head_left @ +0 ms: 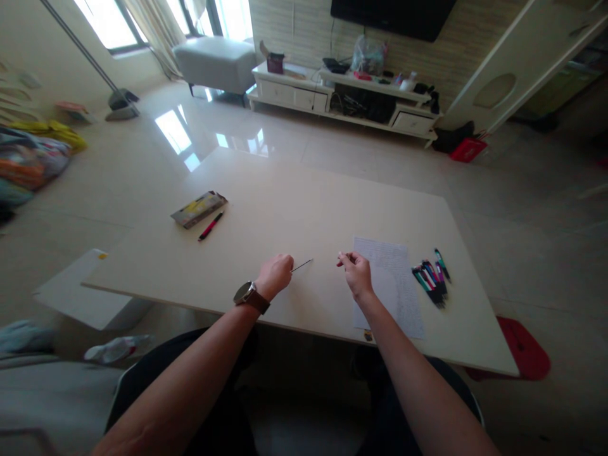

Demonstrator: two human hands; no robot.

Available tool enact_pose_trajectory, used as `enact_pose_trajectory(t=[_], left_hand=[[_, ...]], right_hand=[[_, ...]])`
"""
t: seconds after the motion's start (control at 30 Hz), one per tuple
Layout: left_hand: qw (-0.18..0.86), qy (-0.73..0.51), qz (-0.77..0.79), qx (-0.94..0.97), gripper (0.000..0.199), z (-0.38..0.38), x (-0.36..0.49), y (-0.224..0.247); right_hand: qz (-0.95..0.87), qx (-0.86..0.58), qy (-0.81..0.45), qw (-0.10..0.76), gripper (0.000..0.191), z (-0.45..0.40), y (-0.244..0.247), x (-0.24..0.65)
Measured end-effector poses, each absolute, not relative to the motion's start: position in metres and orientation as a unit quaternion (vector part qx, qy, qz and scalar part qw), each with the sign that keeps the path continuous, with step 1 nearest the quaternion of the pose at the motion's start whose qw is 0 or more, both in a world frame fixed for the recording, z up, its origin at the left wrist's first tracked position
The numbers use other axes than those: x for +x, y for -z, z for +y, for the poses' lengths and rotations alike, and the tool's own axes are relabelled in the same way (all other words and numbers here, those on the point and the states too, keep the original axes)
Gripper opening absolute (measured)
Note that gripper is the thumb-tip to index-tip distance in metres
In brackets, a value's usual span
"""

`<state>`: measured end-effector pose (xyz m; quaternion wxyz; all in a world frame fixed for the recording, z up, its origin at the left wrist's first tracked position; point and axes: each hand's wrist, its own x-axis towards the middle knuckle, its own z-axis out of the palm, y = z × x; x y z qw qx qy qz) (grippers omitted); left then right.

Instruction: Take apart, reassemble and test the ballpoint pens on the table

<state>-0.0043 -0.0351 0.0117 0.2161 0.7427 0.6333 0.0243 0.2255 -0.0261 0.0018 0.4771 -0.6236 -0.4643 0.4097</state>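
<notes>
My left hand (276, 275), with a watch on its wrist, is closed around a thin dark rod that looks like a pen refill (303, 265). The rod's far end points right, over the table. My right hand (358, 273) is raised at the left edge of the written sheets of paper (401, 297). Its fingers are pinched on something small with a reddish spot, too small to name. Beyond the sheets, several pens (431, 282) lie in a bunch. A red and black pen (210, 227) rests at the left beside an open flat box (199, 209).
The white table (304, 196) has its near edge just before my legs. A red stool (525, 351) stands by its right corner and a white stool (90, 288) by its left. Farther off are a low TV cabinet (289, 95) and a grey bench (216, 60).
</notes>
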Motion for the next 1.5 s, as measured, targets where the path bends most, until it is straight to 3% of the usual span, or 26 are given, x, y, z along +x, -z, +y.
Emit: enact_pose_trajectory(t=[0.17, 0.3, 0.4, 0.53, 0.77, 0.93, 1.13, 1.3, 1.5], left_hand=[[0.207, -0.059, 0.623, 0.752, 0.012, -0.033, 0.001, -0.019], [0.314, -0.190, 0.515, 0.774, 0.022, -0.031, 0.014, -0.022], [0.359, -0.224, 0.474, 0.772, 0.013, -0.032, 0.024, -0.021], [0.314, -0.204, 0.502, 0.779, 0.017, -0.032, 0.023, -0.019], [0.187, -0.053, 0.639, 0.744, 0.018, -0.030, 0.002, -0.015], [0.182, -0.084, 0.662, 0.722, 0.019, -0.024, -0.003, -0.023], [0.286, -0.210, 0.616, 0.704, 0.020, -0.016, -0.005, -0.031], [0.420, -0.204, 0.491, 0.735, 0.029, -0.022, 0.003, -0.030], [0.378, -0.200, 0.483, 0.764, 0.014, -0.023, 0.006, -0.030]], right_hand=[[-0.498, -0.606, -0.442, 0.436, 0.032, -0.029, -0.002, 0.221], [-0.536, -0.570, -0.485, 0.391, 0.034, -0.035, 0.001, 0.214], [-0.546, -0.546, -0.514, 0.373, 0.035, -0.039, 0.003, 0.209], [-0.545, -0.552, -0.516, 0.362, 0.037, -0.040, 0.003, 0.205], [-0.489, -0.587, -0.522, 0.379, 0.030, -0.037, 0.005, 0.205], [-0.473, -0.578, -0.533, 0.397, 0.024, -0.037, 0.009, 0.207], [-0.530, -0.591, -0.457, 0.402, 0.027, -0.038, 0.001, 0.207], [-0.489, -0.527, -0.559, 0.414, 0.028, -0.039, -0.007, 0.203], [-0.467, -0.518, -0.587, 0.411, 0.031, -0.040, -0.007, 0.202]])
